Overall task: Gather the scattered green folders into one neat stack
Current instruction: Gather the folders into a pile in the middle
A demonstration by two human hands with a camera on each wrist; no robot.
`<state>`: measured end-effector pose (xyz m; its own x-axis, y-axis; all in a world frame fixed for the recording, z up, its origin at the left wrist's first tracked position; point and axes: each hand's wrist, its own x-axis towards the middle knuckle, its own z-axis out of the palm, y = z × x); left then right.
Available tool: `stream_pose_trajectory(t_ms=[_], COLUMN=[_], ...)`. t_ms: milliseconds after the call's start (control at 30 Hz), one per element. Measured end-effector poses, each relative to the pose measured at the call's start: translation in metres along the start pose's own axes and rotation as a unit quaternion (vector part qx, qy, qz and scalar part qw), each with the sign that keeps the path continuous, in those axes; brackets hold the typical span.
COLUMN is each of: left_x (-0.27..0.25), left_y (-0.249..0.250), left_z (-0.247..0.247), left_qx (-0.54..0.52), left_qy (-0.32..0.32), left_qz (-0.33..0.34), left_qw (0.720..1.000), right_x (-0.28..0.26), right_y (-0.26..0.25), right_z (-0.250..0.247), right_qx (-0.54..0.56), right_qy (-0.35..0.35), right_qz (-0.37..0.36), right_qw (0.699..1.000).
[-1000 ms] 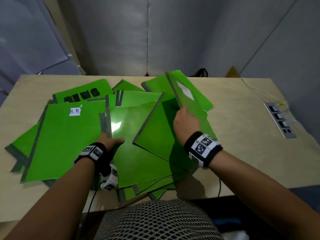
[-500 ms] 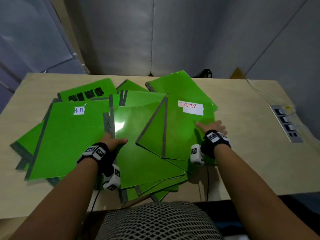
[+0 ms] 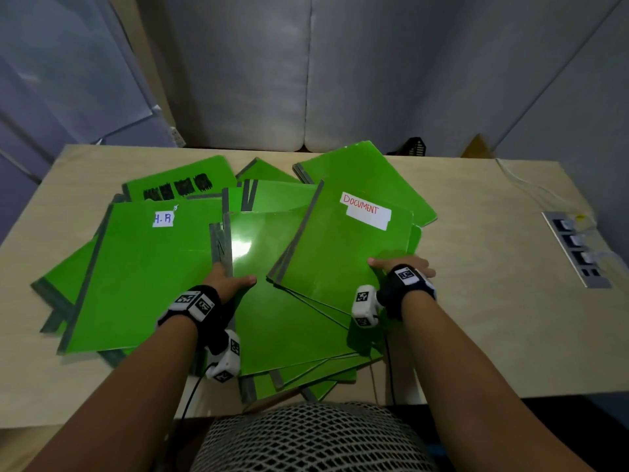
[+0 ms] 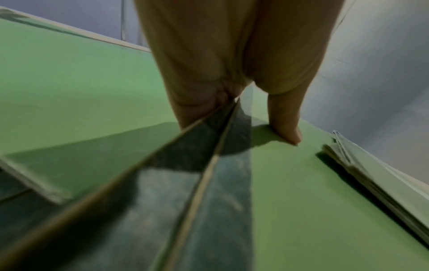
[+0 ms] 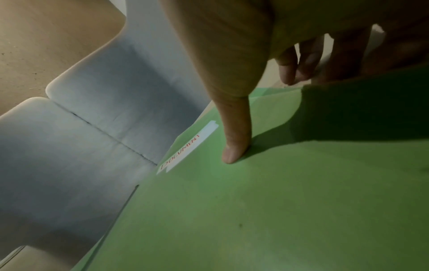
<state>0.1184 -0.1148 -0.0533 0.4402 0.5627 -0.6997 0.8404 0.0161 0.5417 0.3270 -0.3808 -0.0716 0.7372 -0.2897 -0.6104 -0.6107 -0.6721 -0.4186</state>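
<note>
Glossy green card folders with grey taped spines (image 3: 282,301), flat and rectangular, fanned in an overlapping heap on pale wood-grain tabletop (image 3: 476,335). Not yet squared into one stack.

Left hand (image 3: 226,284): thumb (image 4: 286,121) laid flat on shiny centre folder, fingers tucked past its grey spine edge (image 4: 209,139) and hidden beneath. Grips that edge, so far as the wrist view shows. Hot reflection on the cover just beyond the thumb.

Right hand (image 3: 405,267): thumb (image 5: 234,146) pressed flat on the green folder with white "DOCUMENT" label (image 3: 343,257), remaining fingers (image 5: 287,69) curled over the folder's right edge, tips out of sight below. Holds this folder at its near right corner. Red lettering on label (image 5: 185,148), label ahead of the thumb. This folder rides on top of several others, thin edges visible stacked under it toward the left hand.

Left of the left hand: large matte-looking green folder with small white "H.R" tag (image 3: 146,277), more folder corners poking out beneath. Beyond it: green folder with black scribbled blocks (image 3: 177,185).

Beyond the right hand: plain green folder (image 3: 367,172), angled, partly under the DOCUMENT folder.

Right of the right hand, well apart: grey recessed socket strip (image 3: 575,250) set in the tabletop. Black bands with square coded markers on both wrists.
</note>
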Motion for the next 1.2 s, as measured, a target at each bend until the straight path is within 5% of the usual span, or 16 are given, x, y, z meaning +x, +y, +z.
stream_pose_trajectory(t_ms=[367,633,700,900,1033,1200], left_x=[-0.004,0.029,0.009,-0.004,-0.002,-0.003], left_y=[0.005,-0.013,-0.002,0.007,0.007,0.009], left_z=[-0.001,0.012,0.012,0.009,0.007,0.001], left_qx=[-0.108,-0.230,-0.187,-0.099,-0.089,-0.154], left_qy=[-0.038,-0.030,0.023,0.050,0.061,0.048], left_qz=[0.023,-0.045,-0.045,-0.061,-0.059,-0.050], left_qw=[0.993,0.972,0.981,0.992,0.992,0.986], right_x=[-0.017,-0.065,-0.070,-0.040,-0.008,-0.014], right_y=[-0.027,-0.011,-0.011,-0.032,-0.025,-0.022], right_z=[-0.029,0.031,0.039,0.017,0.008,0.014], right_qx=[-0.103,-0.288,-0.293,-0.368,-0.455,-0.441], right_qy=[-0.083,-0.080,-0.080,-0.003,-0.084,-0.087], right_qz=[-0.110,-0.303,-0.329,-0.383,-0.392,-0.355], right_qw=[0.985,0.905,0.894,0.847,0.795,0.820])
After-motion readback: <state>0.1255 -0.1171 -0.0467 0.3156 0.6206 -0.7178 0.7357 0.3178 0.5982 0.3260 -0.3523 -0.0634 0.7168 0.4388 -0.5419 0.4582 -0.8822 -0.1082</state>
